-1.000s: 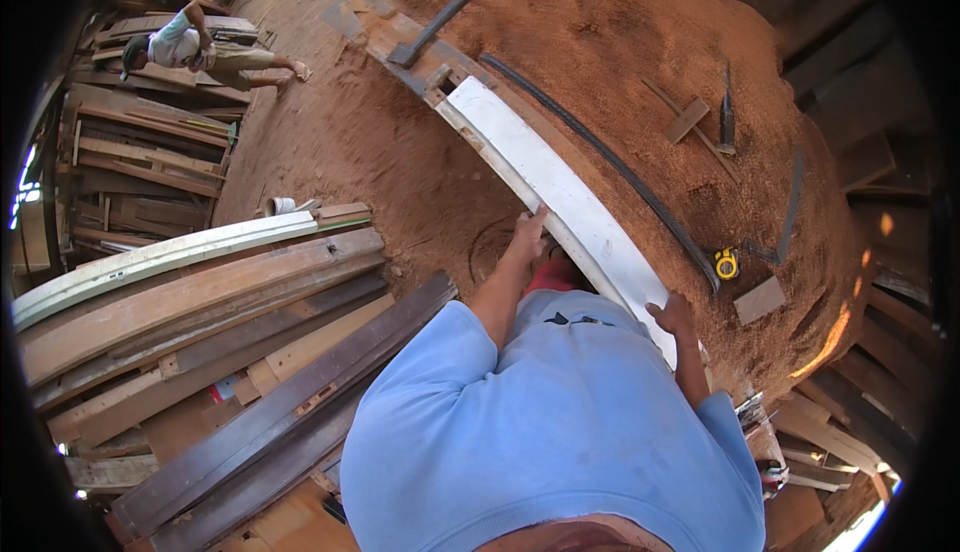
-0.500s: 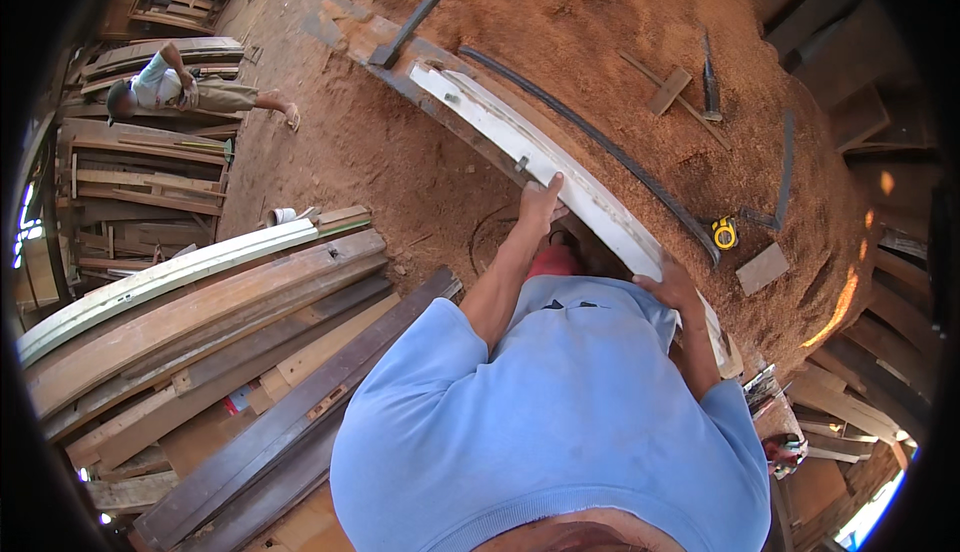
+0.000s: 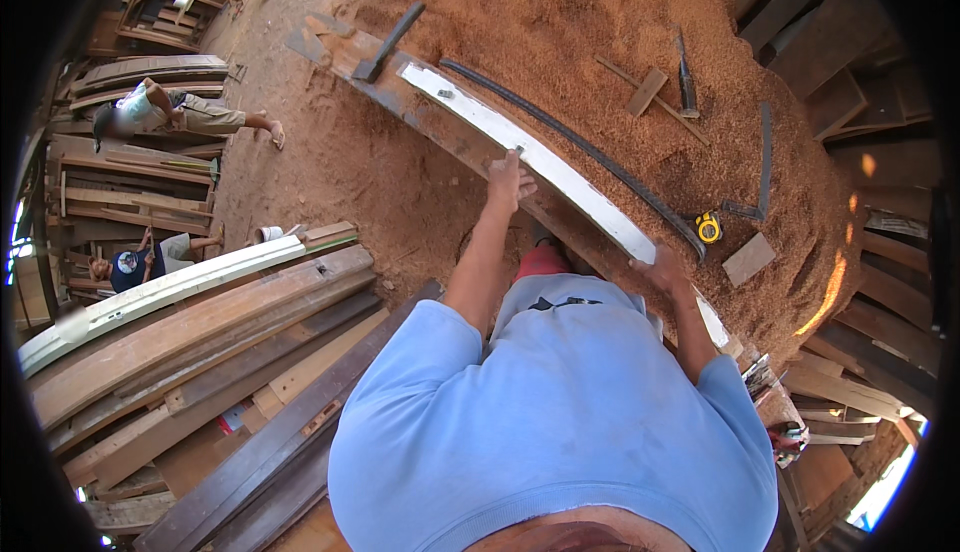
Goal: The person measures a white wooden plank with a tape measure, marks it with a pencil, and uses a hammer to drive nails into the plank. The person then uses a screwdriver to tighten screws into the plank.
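A long white-painted board lies along a brown plank in front of me. My left hand is at the board's near edge, beside a small metal fitting; its index finger reaches to the fitting and the other fingers are apart. Nearer the board's right end, my right hand grips it, with the fingertips partly hidden. Another small metal piece sits toward the board's far end. A black T-shaped tool rests across the plank beyond that end.
Sawdust is heaped beyond the plank, bearing a black curved strip, a wooden marking gauge, a chisel, an L-shaped square, a yellow tape measure and a flat block. Stacked timber stands left. Two people are at far left.
My left hand has moved up and left along the board to the metal fitting, its fingers loosening from the edge. The board now shows its broad white face. A second person has appeared at left.
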{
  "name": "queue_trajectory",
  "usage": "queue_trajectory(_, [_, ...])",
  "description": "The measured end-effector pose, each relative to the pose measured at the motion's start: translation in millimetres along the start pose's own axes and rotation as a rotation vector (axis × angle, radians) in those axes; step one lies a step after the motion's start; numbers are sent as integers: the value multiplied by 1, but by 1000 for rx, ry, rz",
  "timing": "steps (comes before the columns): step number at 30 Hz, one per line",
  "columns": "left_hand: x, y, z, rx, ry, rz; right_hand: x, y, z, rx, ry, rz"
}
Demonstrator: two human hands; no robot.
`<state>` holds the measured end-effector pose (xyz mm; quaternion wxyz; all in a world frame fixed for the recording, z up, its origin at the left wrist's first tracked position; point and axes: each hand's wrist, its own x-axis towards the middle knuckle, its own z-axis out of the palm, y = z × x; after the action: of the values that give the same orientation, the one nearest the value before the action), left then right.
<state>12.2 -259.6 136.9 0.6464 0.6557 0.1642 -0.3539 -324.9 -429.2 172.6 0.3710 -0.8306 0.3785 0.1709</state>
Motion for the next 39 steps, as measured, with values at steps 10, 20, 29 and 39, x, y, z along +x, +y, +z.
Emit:
queue_trajectory(10, [10, 10, -5, 129, -116, 2, 2, 3, -7, 53, -53, -32])
queue_trajectory(20, [10, 10, -8, 143, -86, -60, 37, 48, -34, 156, 18, -57])
queue_trajectory(29, [24, 15, -11, 268, -60, -46, 55, 145, -91, 125, 502, 294])
queue_trajectory(39, [13, 3, -5, -31, 15, -110, 37, 212, -105, 55, 603, 296])
